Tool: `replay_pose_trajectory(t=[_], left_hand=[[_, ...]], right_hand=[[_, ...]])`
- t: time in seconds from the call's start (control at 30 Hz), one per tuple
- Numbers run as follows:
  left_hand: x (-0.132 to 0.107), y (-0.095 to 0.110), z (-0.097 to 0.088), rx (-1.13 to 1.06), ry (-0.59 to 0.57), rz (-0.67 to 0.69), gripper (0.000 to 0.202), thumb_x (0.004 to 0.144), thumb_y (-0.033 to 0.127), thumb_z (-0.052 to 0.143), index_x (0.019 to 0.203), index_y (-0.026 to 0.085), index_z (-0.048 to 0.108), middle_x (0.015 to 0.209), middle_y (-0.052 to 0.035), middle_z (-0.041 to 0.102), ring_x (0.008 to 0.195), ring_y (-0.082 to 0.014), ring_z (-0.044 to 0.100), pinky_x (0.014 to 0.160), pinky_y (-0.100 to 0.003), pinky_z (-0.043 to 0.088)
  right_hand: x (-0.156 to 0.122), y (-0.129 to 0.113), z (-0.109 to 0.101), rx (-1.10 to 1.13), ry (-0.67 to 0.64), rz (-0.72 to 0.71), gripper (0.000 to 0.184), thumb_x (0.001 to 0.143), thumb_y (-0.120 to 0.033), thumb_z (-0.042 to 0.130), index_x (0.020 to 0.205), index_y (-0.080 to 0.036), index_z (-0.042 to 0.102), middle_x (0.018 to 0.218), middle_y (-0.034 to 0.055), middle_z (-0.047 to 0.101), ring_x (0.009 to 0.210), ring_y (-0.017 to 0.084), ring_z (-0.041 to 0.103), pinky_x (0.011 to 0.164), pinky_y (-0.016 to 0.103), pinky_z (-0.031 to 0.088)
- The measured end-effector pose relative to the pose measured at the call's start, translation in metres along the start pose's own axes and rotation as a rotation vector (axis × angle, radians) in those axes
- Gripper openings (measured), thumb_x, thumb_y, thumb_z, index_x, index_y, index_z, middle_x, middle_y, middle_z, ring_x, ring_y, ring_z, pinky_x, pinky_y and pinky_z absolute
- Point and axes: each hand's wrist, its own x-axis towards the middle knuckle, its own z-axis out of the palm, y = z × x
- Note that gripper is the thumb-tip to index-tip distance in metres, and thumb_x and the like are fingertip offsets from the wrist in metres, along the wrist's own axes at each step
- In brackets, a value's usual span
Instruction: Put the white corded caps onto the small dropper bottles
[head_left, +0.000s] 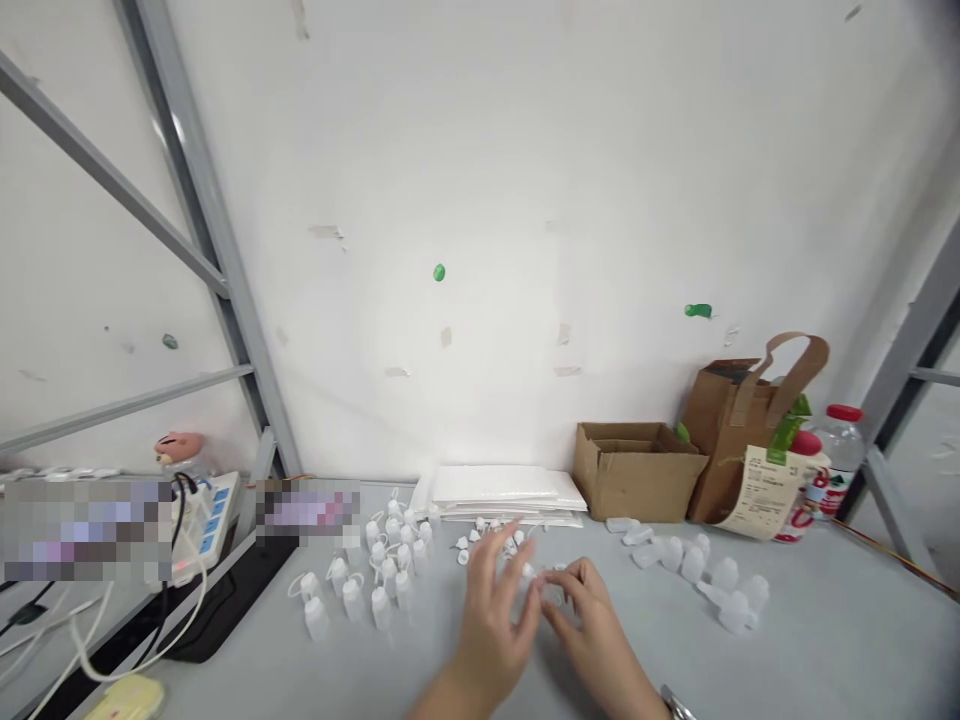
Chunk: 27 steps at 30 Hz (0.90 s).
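Observation:
My left hand (491, 620) is raised at the table's middle with its fingers spread, holding nothing I can see. Its fingertips are close to my right hand (589, 625), whose fingers curl around a small translucent plastic piece (553, 592), partly hidden by them. Just beyond the hands lies a scatter of small white plastic caps (487, 537). To the left stand several translucent dropper bottles (382, 580) with looped tethers. Several more translucent bottles (694, 565) lie or stand to the right.
A stack of white flat bags (502, 490) lies against the wall, beside an open cardboard box (637, 475) and a brown paper bag (739, 430). A red-capped bottle (840, 450) stands behind. A power strip (206, 525) and cables lie at the left.

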Motion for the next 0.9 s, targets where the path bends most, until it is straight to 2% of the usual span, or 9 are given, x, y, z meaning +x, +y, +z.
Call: replay_pose_trajectory(t=[0.1, 0.17, 0.27, 0.37, 0.53, 0.67, 0.73, 0.83, 0.9], left_hand=[[-0.008, 0.010, 0.001, 0.112, 0.011, 0.425, 0.042, 0.081, 0.016, 0.046, 0.123, 0.015, 0.050, 0.111, -0.0155, 0.059, 0.110, -0.0234, 0.052, 0.091, -0.038, 0.045], [-0.012, 0.015, 0.004, 0.103, 0.054, 0.549, 0.040, 0.083, 0.018, 0.042, 0.122, 0.015, 0.050, 0.100, -0.0126, 0.061, 0.103, -0.0212, 0.056, 0.089, -0.035, 0.046], [-0.016, 0.020, 0.009, 0.077, 0.123, 0.581, 0.037, 0.085, 0.023, 0.039, 0.119, 0.016, 0.051, 0.093, -0.0104, 0.062, 0.095, -0.0192, 0.060, 0.086, -0.032, 0.047], [-0.015, 0.024, 0.008, 0.054, 0.118, 0.524, 0.036, 0.085, 0.022, 0.037, 0.118, 0.016, 0.050, 0.092, -0.0102, 0.062, 0.092, -0.0187, 0.061, 0.079, -0.030, 0.050], [-0.009, 0.029, 0.005, -0.010, 0.116, 0.465, 0.035, 0.084, 0.015, 0.037, 0.118, 0.016, 0.048, 0.090, -0.0103, 0.062, 0.088, -0.0178, 0.063, 0.072, -0.029, 0.052], [-0.011, 0.028, 0.005, -0.010, 0.099, 0.457, 0.034, 0.084, 0.017, 0.038, 0.116, 0.016, 0.049, 0.090, -0.0101, 0.063, 0.088, -0.0182, 0.063, 0.071, -0.030, 0.052], [-0.014, 0.027, 0.004, 0.027, 0.129, 0.412, 0.034, 0.082, 0.014, 0.041, 0.114, 0.018, 0.052, 0.091, -0.0093, 0.063, 0.090, -0.0187, 0.062, 0.075, -0.031, 0.052], [-0.015, 0.024, -0.002, 0.085, 0.208, 0.327, 0.035, 0.078, 0.009, 0.046, 0.111, 0.018, 0.055, 0.096, -0.0095, 0.062, 0.096, -0.0208, 0.059, 0.083, -0.035, 0.049], [-0.012, 0.021, -0.006, 0.050, 0.224, 0.274, 0.036, 0.078, 0.010, 0.046, 0.112, 0.018, 0.054, 0.100, -0.0103, 0.060, 0.100, -0.0214, 0.056, 0.083, -0.035, 0.049]], right_hand=[[0.011, -0.006, 0.008, 0.092, -0.060, 0.023, 0.015, 0.077, -0.032, 0.046, 0.079, -0.022, 0.058, 0.073, 0.0029, 0.055, 0.067, 0.020, 0.054, 0.064, 0.031, 0.045], [0.019, -0.014, 0.023, 0.086, -0.151, 0.061, 0.009, 0.077, -0.031, 0.049, 0.072, -0.024, 0.052, 0.068, 0.0010, 0.055, 0.063, 0.019, 0.053, 0.059, 0.030, 0.044], [0.033, -0.027, 0.057, -0.094, -0.244, 0.002, 0.015, 0.074, -0.026, 0.056, 0.063, -0.025, 0.047, 0.064, -0.0006, 0.056, 0.064, 0.019, 0.052, 0.065, 0.031, 0.041], [0.044, -0.038, 0.089, -0.146, -0.303, -0.026, 0.022, 0.068, -0.018, 0.063, 0.055, -0.022, 0.046, 0.063, -0.0013, 0.058, 0.067, 0.019, 0.053, 0.073, 0.032, 0.038], [0.052, -0.052, 0.114, -0.273, -0.379, -0.062, 0.012, 0.074, -0.018, 0.060, 0.062, -0.018, 0.057, 0.080, 0.0032, 0.065, 0.081, 0.019, 0.057, 0.082, 0.033, 0.035], [0.047, -0.055, 0.115, -0.335, -0.410, -0.061, 0.005, 0.076, -0.019, 0.060, 0.074, -0.018, 0.064, 0.086, 0.0047, 0.066, 0.086, 0.020, 0.057, 0.084, 0.033, 0.035], [0.042, -0.051, 0.107, -0.361, -0.392, -0.050, 0.016, 0.074, -0.019, 0.062, 0.089, -0.021, 0.065, 0.092, 0.0051, 0.066, 0.089, 0.021, 0.057, 0.085, 0.034, 0.036], [0.035, -0.037, 0.079, -0.383, -0.304, -0.105, 0.034, 0.078, -0.016, 0.058, 0.109, -0.029, 0.059, 0.103, 0.0037, 0.065, 0.096, 0.021, 0.056, 0.089, 0.033, 0.035], [0.033, -0.023, 0.051, -0.433, -0.234, -0.192, 0.032, 0.084, -0.011, 0.048, 0.108, -0.030, 0.059, 0.105, 0.0029, 0.064, 0.100, 0.020, 0.053, 0.090, 0.032, 0.034]])
